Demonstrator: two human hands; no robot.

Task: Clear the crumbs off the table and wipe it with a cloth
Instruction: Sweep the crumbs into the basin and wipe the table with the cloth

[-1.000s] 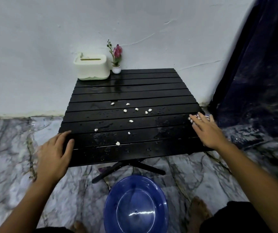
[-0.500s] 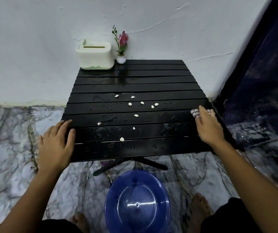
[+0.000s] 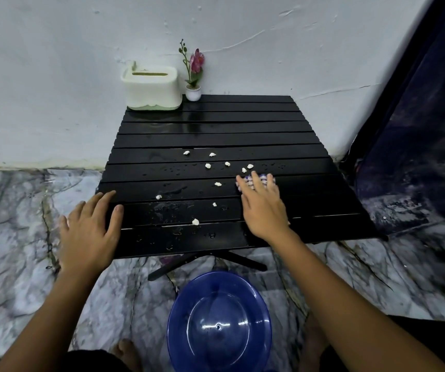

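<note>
A low black slatted table carries several small white crumbs and water drops across its middle. My right hand lies flat on a white-and-purple checked cloth, pressing it on the table's right middle; only the cloth's far edge shows past my fingers. Two crumbs lie just beyond the cloth. My left hand rests spread on the table's near left corner, holding nothing.
A white tissue box and a small potted pink flower stand at the table's far left edge by the wall. A blue plastic basin sits on the marble floor below the near edge. A dark curtain hangs at right.
My right hand has slid the cloth leftward from the table's right edge toward the crumbs in the middle. My left hand stays on the near left corner.
</note>
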